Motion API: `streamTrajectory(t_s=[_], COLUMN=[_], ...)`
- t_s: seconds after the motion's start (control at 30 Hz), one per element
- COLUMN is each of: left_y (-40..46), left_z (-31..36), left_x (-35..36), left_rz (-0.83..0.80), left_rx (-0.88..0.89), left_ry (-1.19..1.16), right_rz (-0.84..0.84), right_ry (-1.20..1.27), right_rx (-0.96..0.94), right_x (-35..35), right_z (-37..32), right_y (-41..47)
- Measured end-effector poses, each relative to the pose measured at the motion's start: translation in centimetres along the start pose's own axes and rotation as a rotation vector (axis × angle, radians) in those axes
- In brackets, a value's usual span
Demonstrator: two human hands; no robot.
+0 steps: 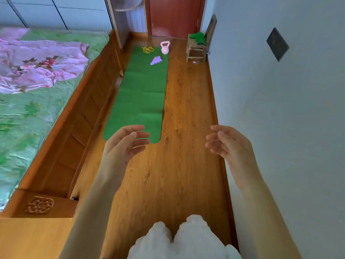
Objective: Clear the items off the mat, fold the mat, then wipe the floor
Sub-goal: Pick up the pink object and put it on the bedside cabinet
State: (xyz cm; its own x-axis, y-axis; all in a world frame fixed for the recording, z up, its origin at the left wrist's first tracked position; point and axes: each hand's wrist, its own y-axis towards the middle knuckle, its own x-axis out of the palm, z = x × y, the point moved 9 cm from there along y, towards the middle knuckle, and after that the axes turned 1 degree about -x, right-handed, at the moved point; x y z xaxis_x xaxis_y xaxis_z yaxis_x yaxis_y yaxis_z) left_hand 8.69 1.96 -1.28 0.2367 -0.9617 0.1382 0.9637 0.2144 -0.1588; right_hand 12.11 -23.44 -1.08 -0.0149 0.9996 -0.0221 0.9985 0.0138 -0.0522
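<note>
In front of you: your left hand (124, 142) and right hand (226, 142) are up, fingers loose, holding nothing.
Floor (186, 109): the green mat (143, 90) lies flat beside the bed (37, 90).
Far end of mat: purple cloth (156, 60), yellow rope (147, 49), pink kettlebell (165, 48).
By the wall: stool (196, 51) with a green cloth (199, 37).
</note>
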Motion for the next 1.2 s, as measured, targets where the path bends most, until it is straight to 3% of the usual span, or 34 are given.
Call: streamTrajectory(t_s=[0.33,0.67,0.93,1.2], left_y=[7.4,21.8,31.2,40.0], left_z=[-1.9,0.5,2.0,1.8], left_x=[1.0,7.2,12.3,12.9], left_rz=[0.081,0.057,0.07,0.126], left_rx=[-0.056,-0.084,-0.063,-0.131], left_ry=[0.075,-0.103,-0.076,-0.09], right_rz=[-0.026,-0.019,-0.004,-0.017], right_ry=[0.021,0.081,0.174,0.22], right_rx=[0.036,0.05,0.09,0.162], right_x=[0.5,-3.0,-5.1,-4.6], right_z=[1.7,0.3,-0.3,0.8], right_y=[7.4,22.8,34.1,43.6])
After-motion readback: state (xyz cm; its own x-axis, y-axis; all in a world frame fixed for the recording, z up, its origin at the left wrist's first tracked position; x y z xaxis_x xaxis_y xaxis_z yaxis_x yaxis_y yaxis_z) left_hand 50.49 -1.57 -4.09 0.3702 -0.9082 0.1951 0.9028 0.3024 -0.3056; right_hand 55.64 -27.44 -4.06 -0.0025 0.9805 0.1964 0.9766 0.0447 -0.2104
